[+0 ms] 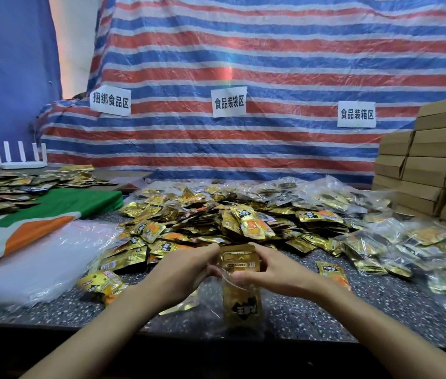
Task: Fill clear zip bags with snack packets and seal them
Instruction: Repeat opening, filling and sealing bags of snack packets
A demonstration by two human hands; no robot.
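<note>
the left hand (186,272) and right hand (269,272) are meeting low in the middle of the view, both clamping on the mouth of a clear bag (242,310). the left hand is gripping the mouth from nine o'clock and the right hand from three o'clock, fingers curling in on the plastic. the bag is standing roughly upright between them, its bottom hanging toward six o'clock over the near edge of the speckled table (380,305). gold packets are showing through its wall, and the top packet (239,258) is sticking up out of the mouth toward twelve o'clock, sitting right between the fingertips of both hands.

at twelve o'clock from the hands, just beyond them, a big pile of loose packets (216,220) is lying on the table. at two o'clock, filled bags (386,242) are heaping up, with stacked cardboard boxes (435,165) behind them. at nine o'clock a flat stack of empty bags (38,258) is lying beside a green, orange and white cloth (38,217). a white router (20,162) is standing at ten o'clock, and a striped tarp (271,58) carrying three paper signs is hanging behind everything.
</note>
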